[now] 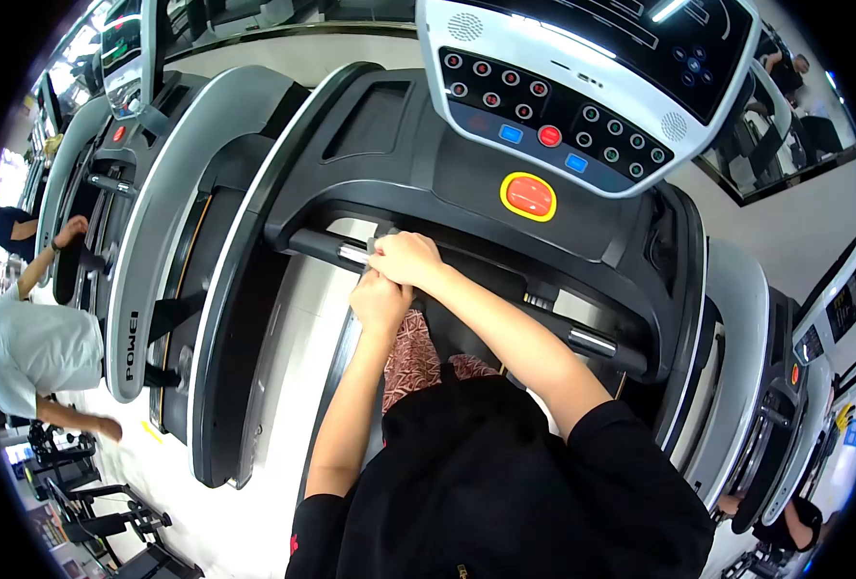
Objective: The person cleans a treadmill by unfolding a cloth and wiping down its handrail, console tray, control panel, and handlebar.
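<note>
My right hand is closed at the front handlebar of a treadmill, just beside its shiny metal sleeve. Directly below and touching it, my left hand has its fingers curled in; what they hold is hidden. A small grey patch shows above the right fingers, and I cannot tell whether it is cloth or part of the bar. Beyond the bar stands the console, with round buttons and a screen. A red stop button ringed in yellow sits on the black panel below it.
Another treadmill stands close on the left, and a further one on the right. A person in a light shirt is at the left. Black gym equipment fills the lower left. A mirror hangs at the upper right.
</note>
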Available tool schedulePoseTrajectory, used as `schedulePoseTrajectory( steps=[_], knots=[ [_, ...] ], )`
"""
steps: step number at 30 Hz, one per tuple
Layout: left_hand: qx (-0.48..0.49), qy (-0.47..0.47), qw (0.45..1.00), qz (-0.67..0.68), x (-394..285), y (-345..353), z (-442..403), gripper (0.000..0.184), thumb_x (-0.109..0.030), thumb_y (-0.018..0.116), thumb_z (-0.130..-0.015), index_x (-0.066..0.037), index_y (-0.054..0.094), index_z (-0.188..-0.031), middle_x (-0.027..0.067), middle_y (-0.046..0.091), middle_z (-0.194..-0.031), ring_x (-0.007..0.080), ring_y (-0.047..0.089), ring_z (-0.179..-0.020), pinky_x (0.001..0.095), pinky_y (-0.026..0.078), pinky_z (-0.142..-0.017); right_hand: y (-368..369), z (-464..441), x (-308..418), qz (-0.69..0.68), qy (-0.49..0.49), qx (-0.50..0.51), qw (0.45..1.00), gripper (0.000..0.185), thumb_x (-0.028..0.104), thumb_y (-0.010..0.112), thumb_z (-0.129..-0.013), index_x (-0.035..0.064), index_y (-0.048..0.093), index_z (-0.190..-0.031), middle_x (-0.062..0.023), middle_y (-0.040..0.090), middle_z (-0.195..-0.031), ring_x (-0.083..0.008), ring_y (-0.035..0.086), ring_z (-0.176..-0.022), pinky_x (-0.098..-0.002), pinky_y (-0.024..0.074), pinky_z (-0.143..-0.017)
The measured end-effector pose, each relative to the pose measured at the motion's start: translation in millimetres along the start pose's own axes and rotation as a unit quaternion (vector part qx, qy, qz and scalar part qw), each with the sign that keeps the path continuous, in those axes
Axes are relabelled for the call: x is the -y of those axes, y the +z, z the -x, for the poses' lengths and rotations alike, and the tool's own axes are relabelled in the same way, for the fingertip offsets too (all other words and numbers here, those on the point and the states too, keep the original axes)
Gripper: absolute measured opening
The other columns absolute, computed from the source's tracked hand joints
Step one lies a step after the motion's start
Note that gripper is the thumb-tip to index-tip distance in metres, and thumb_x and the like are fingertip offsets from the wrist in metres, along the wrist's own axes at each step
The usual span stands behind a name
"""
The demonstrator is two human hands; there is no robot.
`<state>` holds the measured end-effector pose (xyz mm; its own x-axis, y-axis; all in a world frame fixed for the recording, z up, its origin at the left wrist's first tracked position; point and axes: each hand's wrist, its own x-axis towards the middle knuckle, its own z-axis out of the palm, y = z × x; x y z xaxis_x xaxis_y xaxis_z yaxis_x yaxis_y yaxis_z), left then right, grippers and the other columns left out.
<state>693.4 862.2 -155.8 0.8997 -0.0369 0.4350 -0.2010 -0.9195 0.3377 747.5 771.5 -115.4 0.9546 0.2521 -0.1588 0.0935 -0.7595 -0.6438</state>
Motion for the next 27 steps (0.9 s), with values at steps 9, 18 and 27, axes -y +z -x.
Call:
schedulePoseTrajectory(
  steps=[9,18,27],
  knots=[
    [0.068,0.158,0.983,0.072,-93.5,11.2,36.7,0.025,-0.026,0.066,-0.068,-0.005,0.058,-0.056,0.0123,0.057,-0.053,0.0283,0.058,-0.047,0.0376,0.046,-0.043,-46.3,91.7,-70.6,0.021,0.106,-0.011,0.994,0.027,0.032,0.055,-0.073,0.0091,0.068,-0.077,-0.0146,0.066,-0.078,-0.0332,0.064,-0.078,-0.043,0.0506,-0.071],
    [0.134,0.309,0.929,0.153,-210.3,31.9,73.3,0.026,-0.026,0.065,-0.069,-0.006,0.057,-0.055,0.0117,0.055,-0.05,0.0276,0.057,-0.043,0.0375,0.045,-0.041,-98.2,209.5,-153.1,0.007,0.258,-0.065,0.964,0.031,0.034,0.052,-0.075,0.0095,0.069,-0.082,-0.0151,0.066,-0.082,-0.0336,0.064,-0.081,-0.0434,0.0498,-0.073],
    [0.204,0.394,0.849,0.289,-303.0,56.0,130.2,0.022,-0.028,0.066,-0.065,-0.007,0.06,-0.066,0.0113,0.06,-0.061,0.0282,0.062,-0.057,0.0384,0.048,-0.049,-117.3,320.9,-183.9,0.129,0.371,-0.24,0.888,0.026,0.028,0.052,-0.077,0.0062,0.065,-0.076,-0.016,0.066,-0.072,-0.0321,0.065,-0.07,-0.0436,0.051,-0.065]
  ],
)
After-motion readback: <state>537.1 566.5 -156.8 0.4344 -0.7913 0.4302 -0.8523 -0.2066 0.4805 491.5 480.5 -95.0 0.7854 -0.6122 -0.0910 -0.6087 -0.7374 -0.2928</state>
